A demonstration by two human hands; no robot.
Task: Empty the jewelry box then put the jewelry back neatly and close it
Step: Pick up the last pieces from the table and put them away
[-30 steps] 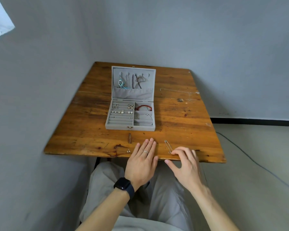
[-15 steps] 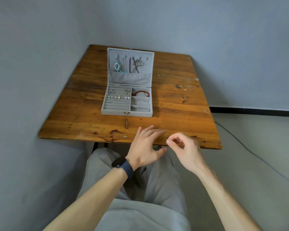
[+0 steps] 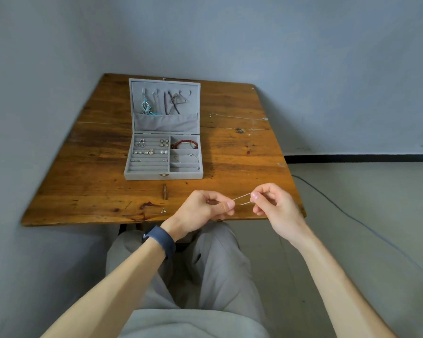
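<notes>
Jewelry box (image 3: 142,176) sits open mid-table (image 3: 83,186), lid back, its small pieces too fine to name. Near the front edge both hands pinch one thin silver piece (image 3: 241,196) — left hand (image 3: 200,208) and right hand (image 3: 276,206) hide its ends.

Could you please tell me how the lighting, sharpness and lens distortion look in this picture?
Head view: the light is soft and even, without glare or hard shadows; head view: the wide lens splays the table edges outward; head view: the jewelry box is sharp, while the thin silver pin pinched between the left hand and right hand looks slightly soft.
</notes>
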